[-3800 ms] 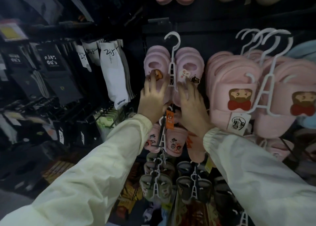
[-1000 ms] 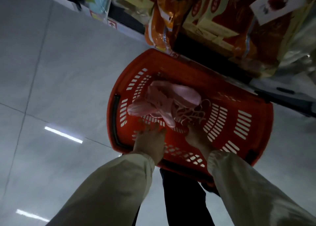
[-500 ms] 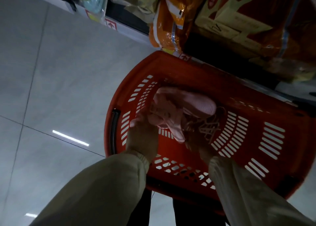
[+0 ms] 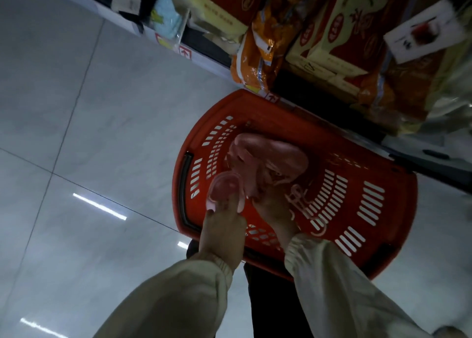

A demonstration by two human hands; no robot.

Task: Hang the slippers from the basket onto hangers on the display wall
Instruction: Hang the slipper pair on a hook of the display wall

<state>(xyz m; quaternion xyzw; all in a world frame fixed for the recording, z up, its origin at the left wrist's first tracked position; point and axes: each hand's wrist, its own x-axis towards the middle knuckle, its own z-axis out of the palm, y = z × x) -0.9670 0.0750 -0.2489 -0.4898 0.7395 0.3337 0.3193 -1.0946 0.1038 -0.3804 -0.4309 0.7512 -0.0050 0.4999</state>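
A red plastic basket (image 4: pixel 362 192) stands on the floor below me. Inside lie pink slippers (image 4: pixel 275 156) in a heap and several pale plastic hangers (image 4: pixel 304 204). My left hand (image 4: pixel 222 233) grips one pink slipper (image 4: pixel 226 187) by its heel end, lifted at the basket's left side. My right hand (image 4: pixel 275 212) reaches under the slipper heap next to the hangers, fingers closed around a slipper's edge; the fingertips are hidden. The display wall is out of view.
Grey tiled floor (image 4: pixel 76 133) spreads to the left. A low shelf with orange bags (image 4: pixel 258 48) and red-and-cream boxes (image 4: pixel 339 38) runs behind the basket. My dark trouser legs (image 4: pixel 270 299) stand just under the basket's near rim.
I turned from the slipper wall down to the basket. Over the last second both hands went into it; the left hand has taken hold of one pink slipper and raised it.
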